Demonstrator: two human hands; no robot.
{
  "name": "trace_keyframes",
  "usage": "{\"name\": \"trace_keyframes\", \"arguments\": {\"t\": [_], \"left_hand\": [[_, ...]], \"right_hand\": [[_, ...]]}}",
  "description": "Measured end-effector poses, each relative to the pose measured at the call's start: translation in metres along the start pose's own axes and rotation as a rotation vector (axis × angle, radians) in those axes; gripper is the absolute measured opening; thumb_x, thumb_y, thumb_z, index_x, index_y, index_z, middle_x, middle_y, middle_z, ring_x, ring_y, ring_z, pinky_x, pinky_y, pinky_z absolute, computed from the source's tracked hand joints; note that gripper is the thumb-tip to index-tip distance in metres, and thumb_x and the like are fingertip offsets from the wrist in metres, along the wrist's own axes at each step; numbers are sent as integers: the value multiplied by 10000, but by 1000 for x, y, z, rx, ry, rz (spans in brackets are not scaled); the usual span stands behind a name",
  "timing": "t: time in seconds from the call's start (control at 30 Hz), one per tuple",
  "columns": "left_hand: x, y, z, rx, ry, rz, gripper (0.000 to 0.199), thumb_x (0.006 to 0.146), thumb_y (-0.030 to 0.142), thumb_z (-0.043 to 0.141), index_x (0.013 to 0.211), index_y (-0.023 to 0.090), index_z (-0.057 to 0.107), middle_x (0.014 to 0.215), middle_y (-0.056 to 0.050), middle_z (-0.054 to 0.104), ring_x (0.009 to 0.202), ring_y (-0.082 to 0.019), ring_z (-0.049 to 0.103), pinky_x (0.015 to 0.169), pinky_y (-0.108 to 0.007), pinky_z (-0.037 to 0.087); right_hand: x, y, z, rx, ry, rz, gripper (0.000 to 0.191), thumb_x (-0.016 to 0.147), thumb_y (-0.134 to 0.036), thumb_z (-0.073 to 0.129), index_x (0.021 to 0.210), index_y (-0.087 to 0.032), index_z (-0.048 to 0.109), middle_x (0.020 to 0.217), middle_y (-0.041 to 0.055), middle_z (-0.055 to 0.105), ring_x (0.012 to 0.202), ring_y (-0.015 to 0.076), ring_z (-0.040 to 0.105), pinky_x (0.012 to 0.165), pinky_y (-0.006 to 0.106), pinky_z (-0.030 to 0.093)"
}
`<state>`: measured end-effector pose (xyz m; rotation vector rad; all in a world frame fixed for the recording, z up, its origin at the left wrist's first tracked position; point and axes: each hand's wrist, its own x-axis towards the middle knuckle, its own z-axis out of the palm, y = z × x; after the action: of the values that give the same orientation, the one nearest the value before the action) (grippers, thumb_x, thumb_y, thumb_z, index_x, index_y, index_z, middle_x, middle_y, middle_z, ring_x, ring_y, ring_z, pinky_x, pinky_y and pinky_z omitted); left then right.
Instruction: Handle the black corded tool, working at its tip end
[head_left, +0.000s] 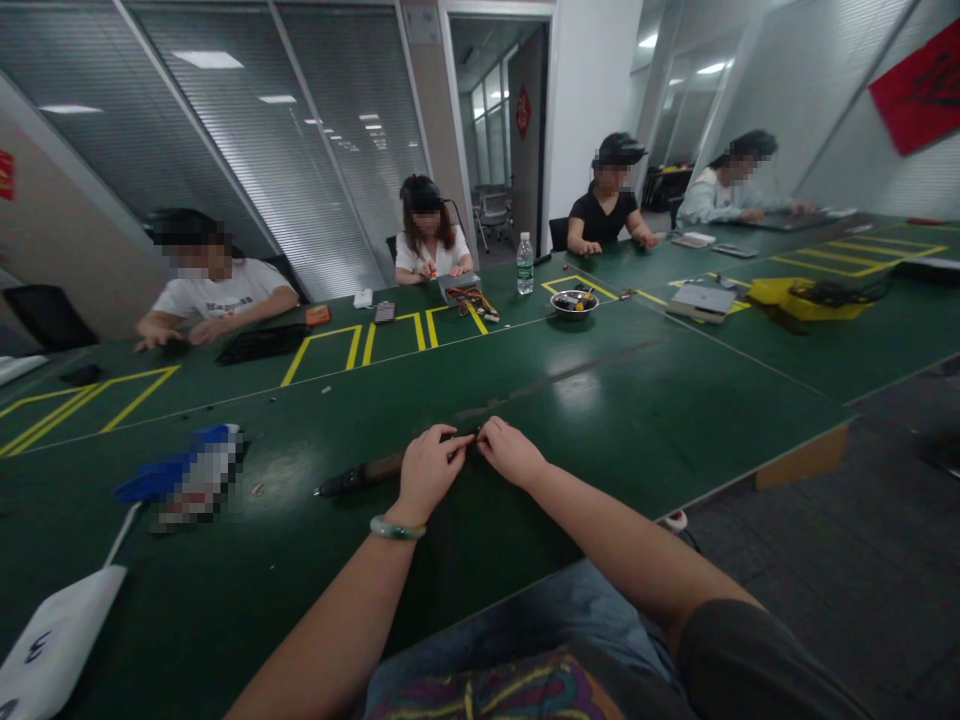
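A long dark tool with a narrow metal tip at its left end lies on the green table. My left hand rests over its right part, fingers bent round it, with a bracelet at the wrist. Touching the fingertips of my left hand, my right hand pinches at the tool's right end. A small dark bit shows between the two hands, too small to name. The fingers hide the rest of that end.
Blue gloves and a white case are on the left. Further back stand a bottle, a bowl, wires, a white box and a yellow tray. Several people sit across the table.
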<state>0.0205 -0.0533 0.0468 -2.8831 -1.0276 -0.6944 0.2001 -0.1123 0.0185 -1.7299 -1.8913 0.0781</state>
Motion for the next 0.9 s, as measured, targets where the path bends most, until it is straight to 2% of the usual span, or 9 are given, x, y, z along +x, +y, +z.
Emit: {"name": "trace_keyframes", "arguments": {"t": [0.47, 0.63, 0.7, 0.9], "left_hand": [[-2, -3, 1, -21, 36, -5, 295, 913, 248, 542, 1160, 344, 671, 1131, -37, 601, 1016, -212, 589, 885, -365, 465], [-3, -1, -6, -61, 49, -45, 412, 898, 249, 564, 1304, 321, 560, 1097, -32, 617, 985, -195, 600, 882, -340, 464], [-4, -1, -8, -77, 60, -65, 457, 892, 251, 570, 1344, 300, 517, 1097, -35, 620, 997, -194, 601, 899, -335, 458], [-7, -4, -7, -109, 75, -80, 502, 901, 253, 559, 1391, 282, 454, 1164, -42, 615, 1081, -200, 585, 941, -338, 439]], "right_hand": [[14, 3, 2, 22, -40, 4, 65, 915, -147, 544, 970, -172, 568, 998, 62, 570, 924, 180, 575, 840, 313, 474], [18, 6, 8, 4, -34, -27, 274, 920, -139, 522, 1193, -166, 536, 1081, 94, 580, 992, 201, 583, 887, 346, 473], [21, 6, 11, -37, -49, -27, 301, 935, -158, 499, 1233, -176, 538, 1105, 104, 574, 992, 207, 591, 895, 353, 474], [27, 3, 10, -175, -120, -38, 223, 963, -190, 456, 1133, -189, 601, 1093, 98, 546, 890, 201, 608, 851, 327, 475]]}}
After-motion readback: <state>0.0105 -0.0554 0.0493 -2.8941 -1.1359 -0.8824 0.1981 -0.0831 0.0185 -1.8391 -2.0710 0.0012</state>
